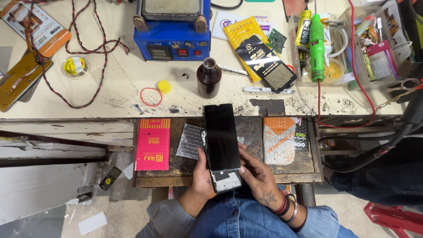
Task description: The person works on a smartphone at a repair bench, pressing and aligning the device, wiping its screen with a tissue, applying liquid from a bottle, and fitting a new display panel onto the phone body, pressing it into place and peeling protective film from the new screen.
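A black phone screen panel lies slightly skewed over a phone frame whose pale inside shows at the bottom. My left hand grips the frame's left side from below. My right hand holds the right side, thumb pressed on the panel's lower right edge. Both hands hover over a pulled-out wooden drawer shelf, above my lap in blue denim.
On the shelf lie a pink packet, a bubble-wrap piece and an orange-white pouch. The bench holds a brown open bottle, yellow cap, red rubber band, blue heating machine, green tool, red-black wires.
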The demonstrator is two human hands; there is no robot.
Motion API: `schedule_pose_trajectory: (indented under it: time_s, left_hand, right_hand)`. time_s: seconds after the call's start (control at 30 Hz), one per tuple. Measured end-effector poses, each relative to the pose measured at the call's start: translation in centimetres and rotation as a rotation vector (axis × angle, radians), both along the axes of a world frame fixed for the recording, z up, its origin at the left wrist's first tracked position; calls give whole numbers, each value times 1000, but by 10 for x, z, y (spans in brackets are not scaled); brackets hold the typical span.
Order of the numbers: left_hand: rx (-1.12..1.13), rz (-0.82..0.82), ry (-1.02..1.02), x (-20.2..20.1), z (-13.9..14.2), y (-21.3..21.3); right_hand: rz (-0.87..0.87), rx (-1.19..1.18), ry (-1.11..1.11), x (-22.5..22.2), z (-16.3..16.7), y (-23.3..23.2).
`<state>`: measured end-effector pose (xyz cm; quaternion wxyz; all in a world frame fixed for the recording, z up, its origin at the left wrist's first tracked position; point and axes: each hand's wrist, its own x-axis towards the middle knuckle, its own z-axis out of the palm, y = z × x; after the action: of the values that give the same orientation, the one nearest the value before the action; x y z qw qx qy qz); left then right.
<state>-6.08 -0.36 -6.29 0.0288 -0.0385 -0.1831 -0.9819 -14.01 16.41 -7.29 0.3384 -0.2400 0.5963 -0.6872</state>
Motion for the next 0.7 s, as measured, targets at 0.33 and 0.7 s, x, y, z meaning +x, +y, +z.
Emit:
schedule_pose_trajectory:
  time_s: [0.33,0.7]
  left_hand:
    - [8,-5,2,0,3,0]
    - [8,-10,4,-1,9,-2]
  right_hand:
    - [8,-33,-40,-1,6,-2]
    - [-5,-35,-75,-1,-3,-1]
